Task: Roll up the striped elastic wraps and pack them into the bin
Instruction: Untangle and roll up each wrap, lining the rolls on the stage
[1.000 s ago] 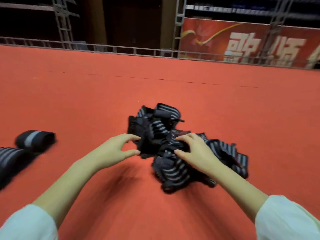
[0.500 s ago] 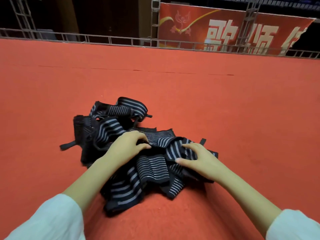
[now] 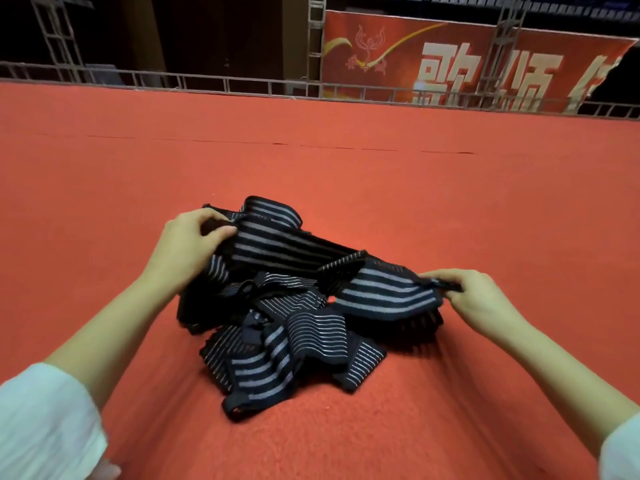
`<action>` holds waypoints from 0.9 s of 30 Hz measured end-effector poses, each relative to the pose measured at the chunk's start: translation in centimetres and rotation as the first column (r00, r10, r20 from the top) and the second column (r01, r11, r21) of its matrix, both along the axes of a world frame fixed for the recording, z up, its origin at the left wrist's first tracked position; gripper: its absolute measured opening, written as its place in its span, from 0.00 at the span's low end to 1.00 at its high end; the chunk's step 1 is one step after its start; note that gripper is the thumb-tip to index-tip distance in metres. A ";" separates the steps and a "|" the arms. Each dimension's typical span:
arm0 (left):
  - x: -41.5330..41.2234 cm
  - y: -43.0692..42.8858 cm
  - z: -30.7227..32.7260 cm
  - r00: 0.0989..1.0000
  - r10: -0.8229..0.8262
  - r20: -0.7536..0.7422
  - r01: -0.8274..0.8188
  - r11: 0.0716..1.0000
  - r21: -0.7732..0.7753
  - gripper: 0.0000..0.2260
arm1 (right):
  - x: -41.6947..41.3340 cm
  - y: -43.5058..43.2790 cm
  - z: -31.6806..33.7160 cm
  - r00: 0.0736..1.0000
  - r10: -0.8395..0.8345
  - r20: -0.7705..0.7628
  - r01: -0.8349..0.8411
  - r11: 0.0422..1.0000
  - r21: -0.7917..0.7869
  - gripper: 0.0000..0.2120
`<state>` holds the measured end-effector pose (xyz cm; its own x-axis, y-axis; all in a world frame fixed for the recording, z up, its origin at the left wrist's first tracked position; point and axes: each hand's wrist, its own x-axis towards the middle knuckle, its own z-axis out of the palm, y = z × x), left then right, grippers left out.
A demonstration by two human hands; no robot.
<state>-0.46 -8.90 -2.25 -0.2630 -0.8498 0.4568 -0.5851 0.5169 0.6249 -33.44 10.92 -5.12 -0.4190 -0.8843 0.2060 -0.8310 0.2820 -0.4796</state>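
On the red carpet [image 3: 450, 202], in its near middle and well short of the far edge, lies a loose heap of striped elastic wraps [image 3: 277, 344], seen from the head camera looking forward and down. The bands are dark with pale stripes, broad on some and fine on others. They are tangled over one another, with a looped end trailing toward the near edge of the carpet.

One band, the held wrap [image 3: 287, 247], is lifted off the top of the heap and drawn out between both hands. The left hand [image 3: 187, 244] is at the heap's far left side. Its fingers are curled over one end of the band and its thumb presses in from the front. The right hand [image 3: 478, 296] is out to the right of the heap, thumb and fingers pinched tight on the band's other end, a small dark tab. Between the two grips the band runs slanting from upper left to lower right. It seems to fold or twist about midway, where the stripes change direction. Its right part hangs just above the heap's right side. Whether it touches the bands beneath cannot be told.

Both forearms reach in from the near corners, with a white left sleeve [image 3: 45, 417] and a white right sleeve [image 3: 623, 448] at the picture's bottom.

Along the carpet's far edge runs a low metal railing [image 3: 207, 81]. Behind it stand a metal truss [image 3: 317, 39] and a red banner [image 3: 391, 84] with large pale characters.
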 end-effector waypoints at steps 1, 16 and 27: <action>0.7 -0.1 0.3 1.000 0.021 -0.010 -0.021 1.000 -0.001 0.05 | -0.3 0.3 -0.2 0.999 0.006 -0.044 -0.006 1.000 0.004 0.25; -1.1 5.8 5.4 0.932 -0.362 0.018 0.362 0.931 -0.033 0.09 | 11.1 -4.7 6.8 0.849 0.479 0.221 -0.428 0.871 -0.241 0.31; -4.0 5.3 7.7 0.909 -0.264 -0.323 0.256 0.964 -0.069 0.09 | 7.5 -7.1 3.6 0.863 0.398 0.312 -0.377 0.918 -0.128 0.11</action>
